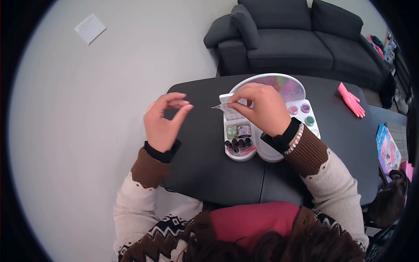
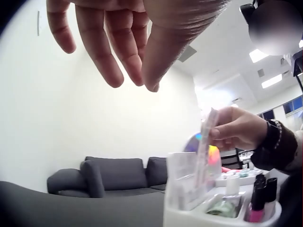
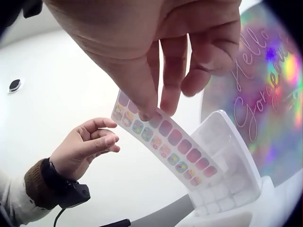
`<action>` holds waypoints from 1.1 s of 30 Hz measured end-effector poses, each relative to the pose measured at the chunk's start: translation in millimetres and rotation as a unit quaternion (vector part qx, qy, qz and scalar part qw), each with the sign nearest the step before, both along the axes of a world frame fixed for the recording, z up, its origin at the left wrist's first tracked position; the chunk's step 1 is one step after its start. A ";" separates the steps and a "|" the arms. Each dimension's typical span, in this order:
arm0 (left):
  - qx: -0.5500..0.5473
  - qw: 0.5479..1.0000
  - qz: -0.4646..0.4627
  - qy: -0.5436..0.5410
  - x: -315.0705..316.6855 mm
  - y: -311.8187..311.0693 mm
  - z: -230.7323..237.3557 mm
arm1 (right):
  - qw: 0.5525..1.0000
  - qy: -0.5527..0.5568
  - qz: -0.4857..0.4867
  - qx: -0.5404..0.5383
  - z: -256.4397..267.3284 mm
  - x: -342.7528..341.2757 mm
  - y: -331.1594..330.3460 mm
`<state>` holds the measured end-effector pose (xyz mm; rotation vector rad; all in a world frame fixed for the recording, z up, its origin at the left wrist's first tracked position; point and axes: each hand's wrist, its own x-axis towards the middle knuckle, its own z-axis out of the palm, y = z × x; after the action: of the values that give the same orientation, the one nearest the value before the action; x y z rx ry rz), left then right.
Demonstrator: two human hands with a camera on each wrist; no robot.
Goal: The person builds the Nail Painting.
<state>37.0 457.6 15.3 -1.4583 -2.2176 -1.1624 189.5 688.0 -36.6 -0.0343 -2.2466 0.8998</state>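
Note:
My right hand (image 1: 264, 109) pinches a sheet of nail stickers (image 3: 165, 142) between thumb and fingers. The sheet carries rows of small rounded stickers, some purple to pink, others patterned. It hangs tilted above the white nail kit case (image 1: 238, 158), its lower end overlapping the case's upright clear-topped compartment (image 3: 236, 151) in the right wrist view. To the left of the case, my left hand (image 1: 163, 120) is raised over the table, fingers loosely curved and thumb apart from them, with nothing held. Dark-capped nail polish bottles (image 2: 258, 198) stand in the case's near left section.
Behind the case rises a round iridescent lid (image 3: 270, 80) with lettering. Small glitter pots (image 1: 305, 108) sit on the case's right side. A pink model hand (image 1: 352, 101) lies at the back right of the black table (image 1: 205, 166). A dark sofa (image 1: 297, 48) stands beyond.

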 end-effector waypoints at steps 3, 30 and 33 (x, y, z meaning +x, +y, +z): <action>-0.021 0.996 0.086 0.020 -28.2 -24.0 -4.3 | 0.999 0.034 -0.015 0.000 -7.8 -2.4 -2.5; -0.468 0.854 0.217 0.064 -105.0 -102.3 -86.0 | 0.993 -0.095 -0.055 0.046 17.2 12.7 0.7; -0.465 0.854 0.218 0.085 -93.0 -94.5 -88.3 | 0.995 -0.075 -0.053 0.043 22.5 15.8 2.6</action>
<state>-56.0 363.1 -73.1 -1.0877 -2.8868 0.2530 205.2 690.6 -14.1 -0.1865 -2.3945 0.7660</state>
